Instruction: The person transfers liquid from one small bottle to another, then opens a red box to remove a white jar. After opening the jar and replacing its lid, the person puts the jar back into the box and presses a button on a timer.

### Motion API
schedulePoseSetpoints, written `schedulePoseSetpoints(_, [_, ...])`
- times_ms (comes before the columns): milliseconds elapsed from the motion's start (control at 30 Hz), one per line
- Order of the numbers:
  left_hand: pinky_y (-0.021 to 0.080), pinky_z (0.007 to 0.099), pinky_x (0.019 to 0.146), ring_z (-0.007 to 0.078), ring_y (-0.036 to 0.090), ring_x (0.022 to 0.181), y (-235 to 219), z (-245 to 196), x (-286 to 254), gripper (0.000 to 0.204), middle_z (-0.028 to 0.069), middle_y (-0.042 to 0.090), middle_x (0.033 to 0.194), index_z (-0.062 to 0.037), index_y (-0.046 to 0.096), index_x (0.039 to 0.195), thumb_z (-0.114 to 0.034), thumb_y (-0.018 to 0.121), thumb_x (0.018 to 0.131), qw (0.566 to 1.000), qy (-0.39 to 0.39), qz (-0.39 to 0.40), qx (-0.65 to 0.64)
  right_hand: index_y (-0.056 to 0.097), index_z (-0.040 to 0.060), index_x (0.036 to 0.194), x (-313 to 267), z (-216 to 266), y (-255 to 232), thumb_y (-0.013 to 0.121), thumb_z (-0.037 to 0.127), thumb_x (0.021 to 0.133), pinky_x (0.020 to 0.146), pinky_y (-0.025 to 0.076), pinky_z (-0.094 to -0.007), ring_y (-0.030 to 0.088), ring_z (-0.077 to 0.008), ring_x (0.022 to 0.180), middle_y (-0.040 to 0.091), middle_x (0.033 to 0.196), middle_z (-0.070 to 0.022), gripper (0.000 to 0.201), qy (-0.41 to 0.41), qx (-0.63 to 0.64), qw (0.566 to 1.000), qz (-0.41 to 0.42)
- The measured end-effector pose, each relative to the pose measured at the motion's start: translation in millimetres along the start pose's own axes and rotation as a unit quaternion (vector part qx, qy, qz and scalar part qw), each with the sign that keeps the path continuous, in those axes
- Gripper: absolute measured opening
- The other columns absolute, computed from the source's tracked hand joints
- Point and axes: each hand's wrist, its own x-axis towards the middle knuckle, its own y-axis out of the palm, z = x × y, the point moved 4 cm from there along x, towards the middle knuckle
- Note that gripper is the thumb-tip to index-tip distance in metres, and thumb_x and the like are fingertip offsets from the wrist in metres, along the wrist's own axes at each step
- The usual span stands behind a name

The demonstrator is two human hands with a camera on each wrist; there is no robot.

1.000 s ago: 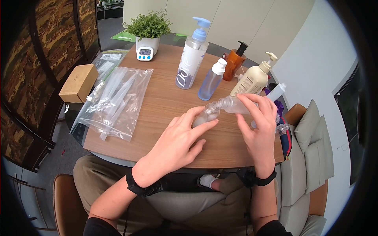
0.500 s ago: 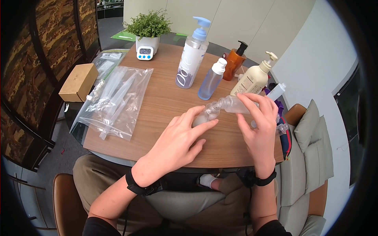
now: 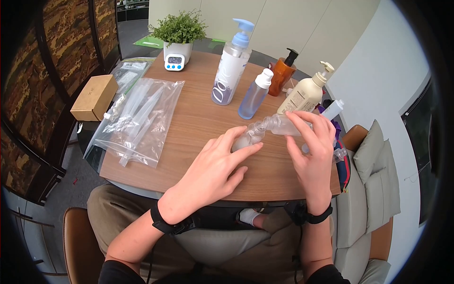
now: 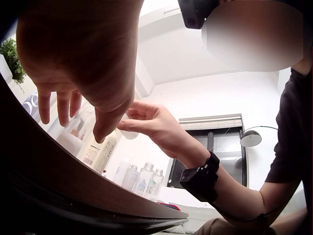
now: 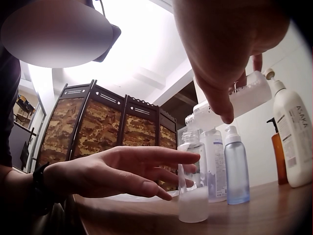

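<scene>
A clear bottle with cloudy, whitish contents low inside stands upright on the table. My left hand grips it near the top between extended fingers, its thumb held off to the side. My right hand pinches a second clear bottle between thumb and fingers. In the right wrist view this second bottle lies nearly sideways, its mouth down at the mouth of the upright one. The left wrist view shows the right hand beyond the left hand. Whether liquid is flowing cannot be told.
Behind the hands stand a blue-capped pump bottle, a blue bottle, an amber pump bottle and a cream pump bottle. Several small bottles are at the right. A plastic bag, box and potted plant occupy the left.
</scene>
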Motion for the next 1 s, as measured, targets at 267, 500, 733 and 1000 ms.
schedulePoseSetpoints(267, [0.050,0.0517,0.118,0.0427,0.057,0.142,0.1,0.0,-0.5,0.063,0.0208,0.049,0.160,-0.0179,0.064,0.156,-0.007,0.076,0.096,1.000,-0.001,0.000,-0.003,0.079,0.0128,0.133,0.0,0.3,-0.5,0.081,0.000,0.087,0.120,0.042,-0.0511,0.063,-0.0308,0.126,0.072,0.129,-0.0070,0.048,-0.003,-0.005,1.000,-0.004])
schedulePoseSetpoints(500, [0.049,0.0516,0.118,0.0428,0.057,0.142,0.0,-0.6,-0.4,0.063,0.0211,0.049,0.160,-0.0176,0.064,0.157,-0.007,0.077,0.095,1.000,0.000,0.001,0.001,0.079,0.0117,0.133,0.7,1.2,-0.9,0.081,-0.001,0.087,0.120,0.042,-0.0512,0.064,-0.0295,0.125,0.072,0.129,-0.0080,0.048,-0.010,-0.004,1.000,-0.005])
schedulePoseSetpoints(733, [0.049,0.0514,0.118,0.0424,0.057,0.142,-0.2,-0.6,-0.5,0.064,0.0211,0.049,0.160,-0.0174,0.063,0.157,-0.007,0.077,0.095,1.000,0.001,0.002,0.000,0.079,0.0120,0.134,0.5,1.7,-1.4,0.081,-0.001,0.087,0.120,0.042,-0.0512,0.064,-0.0301,0.126,0.072,0.130,-0.0080,0.048,-0.010,-0.008,1.000,-0.003])
schedulePoseSetpoints(1000, [0.049,0.0513,0.118,0.0421,0.057,0.142,0.3,-0.1,-0.6,0.064,0.0209,0.049,0.160,-0.0173,0.063,0.157,-0.007,0.077,0.095,1.000,0.003,0.002,0.002,0.079,0.0123,0.134,0.8,2.1,-1.8,0.081,-0.001,0.087,0.121,0.041,-0.0512,0.064,-0.0296,0.127,0.072,0.130,-0.0079,0.049,-0.014,-0.016,1.000,-0.002])
